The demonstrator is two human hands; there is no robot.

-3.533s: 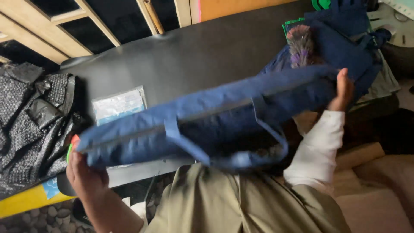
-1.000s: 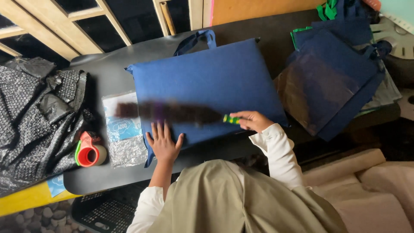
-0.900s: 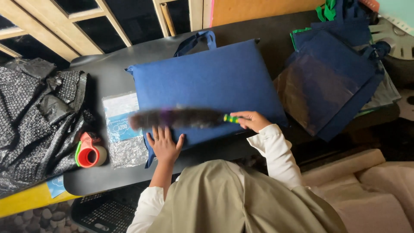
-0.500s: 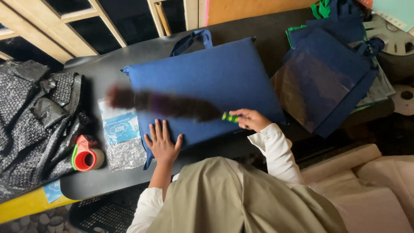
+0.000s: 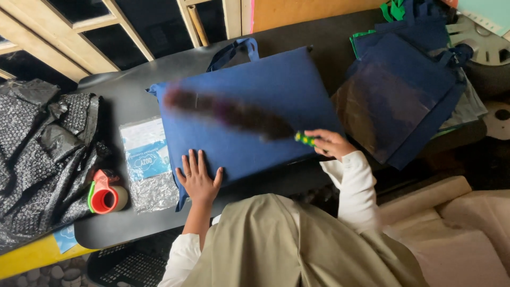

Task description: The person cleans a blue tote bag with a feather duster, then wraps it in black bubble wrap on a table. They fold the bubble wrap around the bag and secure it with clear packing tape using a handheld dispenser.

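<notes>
A flat blue fabric bag (image 5: 249, 90) with handles at its far edge lies on the dark table (image 5: 133, 90). My left hand (image 5: 199, 178) rests flat, fingers spread, on the bag's near left corner. My right hand (image 5: 330, 143) grips the green-and-yellow handle of a dark feather duster (image 5: 234, 114). The duster's blurred head lies across the bag and points to its far left corner.
A clear plastic packet (image 5: 146, 159) with a blue label lies left of the bag, beside a red tape dispenser (image 5: 106, 194). Black bubble wrap (image 5: 42, 154) covers the table's left end. A stack of blue bags (image 5: 409, 85) sits at the right. Wooden frames stand behind.
The bag, held up in both hands earlier, now lies flat on the table. The duster has swept over it, its head swinging from the near side toward the far left corner.
</notes>
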